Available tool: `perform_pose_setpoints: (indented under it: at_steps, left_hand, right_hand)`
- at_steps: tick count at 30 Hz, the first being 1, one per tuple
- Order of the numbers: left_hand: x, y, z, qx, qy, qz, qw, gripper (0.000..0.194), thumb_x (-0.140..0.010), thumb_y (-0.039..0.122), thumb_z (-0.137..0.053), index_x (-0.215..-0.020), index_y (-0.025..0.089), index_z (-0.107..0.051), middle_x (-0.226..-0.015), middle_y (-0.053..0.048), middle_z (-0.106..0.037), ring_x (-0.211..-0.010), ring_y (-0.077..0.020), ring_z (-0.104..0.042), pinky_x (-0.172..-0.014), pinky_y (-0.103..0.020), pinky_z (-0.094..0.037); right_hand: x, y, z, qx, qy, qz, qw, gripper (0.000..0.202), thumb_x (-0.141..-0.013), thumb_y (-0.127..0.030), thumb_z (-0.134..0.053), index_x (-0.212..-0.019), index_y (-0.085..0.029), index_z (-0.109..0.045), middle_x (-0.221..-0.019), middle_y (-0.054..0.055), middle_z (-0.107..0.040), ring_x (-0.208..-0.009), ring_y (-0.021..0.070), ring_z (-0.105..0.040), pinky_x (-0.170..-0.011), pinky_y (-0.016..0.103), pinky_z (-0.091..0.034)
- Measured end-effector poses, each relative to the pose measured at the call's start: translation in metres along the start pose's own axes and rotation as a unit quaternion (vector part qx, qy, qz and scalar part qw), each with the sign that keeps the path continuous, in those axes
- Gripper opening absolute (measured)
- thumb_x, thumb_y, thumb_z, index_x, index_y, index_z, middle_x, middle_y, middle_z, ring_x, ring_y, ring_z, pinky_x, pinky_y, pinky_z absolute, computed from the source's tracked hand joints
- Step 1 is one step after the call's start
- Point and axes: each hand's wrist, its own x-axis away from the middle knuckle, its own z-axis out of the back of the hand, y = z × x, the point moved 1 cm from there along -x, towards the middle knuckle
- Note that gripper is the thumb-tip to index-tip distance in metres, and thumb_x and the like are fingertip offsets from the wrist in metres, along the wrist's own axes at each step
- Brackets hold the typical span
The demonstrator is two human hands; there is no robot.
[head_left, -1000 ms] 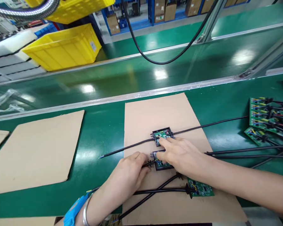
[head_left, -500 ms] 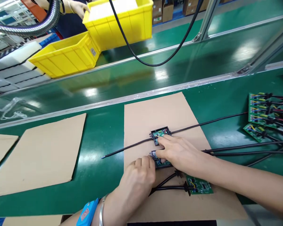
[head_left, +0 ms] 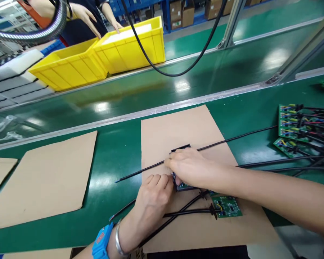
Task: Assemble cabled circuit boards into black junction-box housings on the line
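Observation:
My left hand (head_left: 155, 196) is closed at the left end of the lower black plastic housing (head_left: 187, 187), around a black cable (head_left: 125, 208) whose tip sticks out on the far side of the wrist. Bent over the two housings is my right hand (head_left: 190, 163), its fingers curled down with the thumb in the lower one; their tips are hidden. The upper black housing (head_left: 182, 147) is mostly covered by that hand, and a thin black cable (head_left: 140, 170) runs out of both its ends. Nearer to me lies a green circuit board (head_left: 228, 207) with black cables attached.
Under the parts is a cardboard sheet (head_left: 175, 126); another cardboard sheet (head_left: 54, 172) lies left. Cabled circuit boards (head_left: 293, 122) are piled at right. Beyond a metal rail (head_left: 110, 124), a co-worker's hands (head_left: 85, 16) are at yellow bins (head_left: 132, 50). A black cable (head_left: 175, 75) hangs overhead.
My right hand has shifted left and closed up over the housings, covering the upper one more. Across the line, the co-worker's yellow bin has come down beside the other, with one hand off it.

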Motion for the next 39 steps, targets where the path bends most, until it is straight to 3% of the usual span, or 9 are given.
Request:
perform_pose_setpoints:
  at_steps: [6, 10, 15, 19, 26, 31, 34, 37, 39]
  left_hand:
    - [-0.006, -0.006, 0.015, 0.11, 0.011, 0.019, 0.994, 0.011, -0.093, 0.015, -0.05, -0.095, 0.015, -0.06, -0.086, -0.006, -0.061, -0.079, -0.0229, -0.057, -0.071, -0.04, -0.052]
    - [-0.014, -0.001, 0.026, 0.183, -0.016, -0.052, 0.982, 0.017, -0.091, 0.015, -0.048, -0.104, 0.014, -0.058, -0.103, -0.009, -0.062, -0.093, -0.0242, -0.057, -0.082, -0.042, -0.05]
    - [-0.017, 0.001, 0.008, 0.149, -0.053, -0.134, 0.978, 0.044, -0.087, 0.008, -0.047, -0.131, 0.011, -0.048, -0.129, -0.01, -0.057, -0.111, -0.0246, -0.055, -0.093, -0.04, -0.048]
    - [-0.02, -0.004, 0.0, 0.116, -0.041, -0.161, 0.979, 0.038, -0.092, 0.009, -0.042, -0.128, 0.01, -0.053, -0.13, -0.009, -0.059, -0.116, -0.0235, -0.055, -0.097, -0.036, -0.049]
    - [-0.029, -0.01, 0.007, 0.166, -0.055, -0.165, 0.971, 0.027, -0.093, 0.019, -0.047, -0.115, 0.012, -0.062, -0.122, -0.008, -0.064, -0.11, -0.0216, -0.06, -0.095, -0.035, -0.051]
    - [-0.028, -0.008, 0.003, 0.16, -0.055, -0.146, 0.975, 0.024, -0.089, 0.016, -0.05, -0.109, 0.013, -0.063, -0.121, -0.008, -0.064, -0.106, -0.0235, -0.06, -0.09, -0.037, -0.053]
    - [-0.027, -0.007, 0.002, 0.151, -0.058, -0.143, 0.976, 0.025, -0.087, 0.011, -0.049, -0.108, 0.013, -0.063, -0.123, -0.008, -0.063, -0.099, -0.0222, -0.06, -0.086, -0.036, -0.054]
    - [-0.026, -0.006, 0.0, 0.148, -0.064, -0.14, 0.977, 0.026, -0.087, 0.01, -0.048, -0.109, 0.012, -0.062, -0.122, -0.009, -0.062, -0.098, -0.0225, -0.059, -0.086, -0.036, -0.054]
    - [-0.025, -0.005, -0.001, 0.154, -0.068, -0.138, 0.976, 0.024, -0.087, 0.009, -0.049, -0.107, 0.012, -0.062, -0.119, -0.009, -0.062, -0.099, -0.0223, -0.058, -0.086, -0.036, -0.053]
  right_hand:
    - [0.021, 0.008, -0.001, -0.025, 0.046, 0.038, 0.998, 0.011, -0.085, -0.026, -0.069, -0.089, -0.018, -0.064, -0.088, 0.005, -0.067, -0.084, 0.022, -0.061, -0.071, 0.032, -0.043]
    - [0.061, 0.025, 0.006, -0.083, 0.135, 0.02, 0.987, 0.023, -0.089, -0.031, -0.065, -0.107, -0.018, -0.062, -0.101, 0.006, -0.063, -0.097, 0.0218, -0.058, -0.085, 0.034, -0.044]
    - [0.08, 0.032, -0.008, -0.105, 0.075, -0.037, 0.991, 0.046, -0.074, -0.031, -0.079, -0.114, -0.018, -0.062, -0.106, 0.009, -0.062, -0.101, 0.0261, -0.057, -0.088, 0.038, -0.047]
    - [0.074, 0.033, -0.013, -0.105, 0.086, -0.013, 0.991, 0.044, -0.074, -0.025, -0.074, -0.116, -0.018, -0.062, -0.11, 0.009, -0.063, -0.105, 0.026, -0.057, -0.093, 0.039, -0.046]
    - [0.066, 0.037, -0.005, -0.101, 0.071, 0.027, 0.992, 0.043, -0.071, -0.022, -0.076, -0.112, -0.016, -0.064, -0.111, 0.009, -0.065, -0.103, 0.0251, -0.06, -0.089, 0.036, -0.047]
    - [0.081, 0.045, -0.009, -0.124, 0.117, -0.013, 0.985, 0.043, -0.075, -0.029, -0.077, -0.113, -0.016, -0.062, -0.115, 0.01, -0.064, -0.106, 0.0247, -0.059, -0.09, 0.034, -0.046]
    - [0.093, 0.049, -0.007, -0.131, 0.092, -0.067, 0.985, 0.012, -0.09, -0.025, -0.059, -0.099, -0.017, -0.062, -0.095, 0.006, -0.067, -0.089, 0.021, -0.061, -0.078, 0.033, -0.047]
    - [0.094, 0.044, -0.005, -0.146, 0.061, -0.072, 0.985, 0.02, -0.093, -0.013, -0.044, -0.081, -0.018, -0.058, -0.074, 0.002, -0.061, -0.07, 0.0169, -0.056, -0.067, 0.03, -0.043]
    - [0.088, 0.038, -0.007, -0.146, 0.096, -0.03, 0.984, 0.018, -0.088, -0.006, -0.044, -0.079, -0.018, -0.055, -0.075, 0.003, -0.058, -0.07, 0.0167, -0.052, -0.065, 0.028, -0.042]
